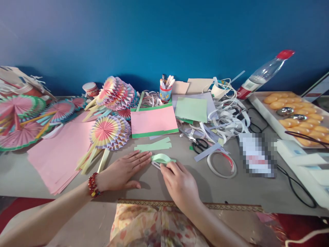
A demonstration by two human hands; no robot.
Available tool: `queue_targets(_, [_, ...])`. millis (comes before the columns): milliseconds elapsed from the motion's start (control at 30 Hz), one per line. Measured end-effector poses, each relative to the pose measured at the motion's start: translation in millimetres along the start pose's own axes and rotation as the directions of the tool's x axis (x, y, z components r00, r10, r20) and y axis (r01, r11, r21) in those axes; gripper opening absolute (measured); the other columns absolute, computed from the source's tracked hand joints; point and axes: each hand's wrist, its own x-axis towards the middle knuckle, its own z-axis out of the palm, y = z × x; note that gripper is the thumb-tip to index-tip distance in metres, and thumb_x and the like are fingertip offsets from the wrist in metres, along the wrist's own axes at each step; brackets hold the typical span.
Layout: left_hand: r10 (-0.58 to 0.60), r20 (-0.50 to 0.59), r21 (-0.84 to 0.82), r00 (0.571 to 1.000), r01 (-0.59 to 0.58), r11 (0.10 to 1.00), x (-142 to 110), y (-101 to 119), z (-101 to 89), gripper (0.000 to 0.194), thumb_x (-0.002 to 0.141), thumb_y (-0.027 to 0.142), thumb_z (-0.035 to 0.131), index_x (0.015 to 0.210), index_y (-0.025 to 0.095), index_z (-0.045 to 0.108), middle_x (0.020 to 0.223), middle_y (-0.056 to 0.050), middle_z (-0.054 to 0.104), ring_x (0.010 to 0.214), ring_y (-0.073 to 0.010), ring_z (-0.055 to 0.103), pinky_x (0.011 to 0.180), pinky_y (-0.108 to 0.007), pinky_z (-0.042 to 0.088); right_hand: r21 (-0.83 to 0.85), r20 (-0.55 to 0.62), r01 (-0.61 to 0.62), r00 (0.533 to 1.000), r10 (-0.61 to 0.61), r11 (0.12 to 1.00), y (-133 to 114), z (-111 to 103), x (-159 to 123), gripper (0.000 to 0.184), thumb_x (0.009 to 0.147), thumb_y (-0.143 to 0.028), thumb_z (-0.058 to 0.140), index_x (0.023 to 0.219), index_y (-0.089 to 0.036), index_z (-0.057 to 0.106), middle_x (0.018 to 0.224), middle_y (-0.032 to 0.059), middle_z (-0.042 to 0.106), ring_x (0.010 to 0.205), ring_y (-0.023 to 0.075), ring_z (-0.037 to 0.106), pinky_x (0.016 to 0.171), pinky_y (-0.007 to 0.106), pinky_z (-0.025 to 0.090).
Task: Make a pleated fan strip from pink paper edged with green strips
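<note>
Lap (159, 226), tbl edge (231, 207), R hand (181, 185) at strip (161, 157)

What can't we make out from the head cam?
Head view: exact grip of the right hand, hidden by the back of that hand.
Head view: anything beneath the left hand, covered by the hand itself.
Head view: print on the white item, blurred by pixelation.
Head view: lower ends of the pens, inside the cup.
</note>
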Motion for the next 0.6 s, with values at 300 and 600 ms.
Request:
queue_targets(300, [-0.036,-0.129,-0.170,0.991,0.014,0.985,-16,-6,-13.3,0.068,0.102,0.055,0.016,0.158,0.020,-0.001,0.163,-0.011,0.017,0.148,-0.0275,0.022,0.122,-0.048,0.015,0.002,0.028,-0.044,0.999,0.044,0.999,-2,1,4,0.015,0.089,-0.010,0.061,0.097,-0.019,0.069,0.083,0.0035,0.061,0.079,0.0171,0.056,0.068,0.029,0.041])
queue_targets(600, [-0.105,-0.120,-0.145,0.987,0.088,0.986,-30,-10,4.1,0.070,0.100,0.059,0.020,0.158,0.023,0.003,0.154,-0.014,0.036,0.142,-0.0325,0.032,0.115,-0.050,0.030,0.018,-0.009,-0.041,0.999,0.041,0.999,-3,1,5,0.014,0.091,-0.011,0.058,0.093,-0.019,0.069,0.082,0.0028,0.061,0.077,0.0168,0.055,0.066,0.029,0.039])
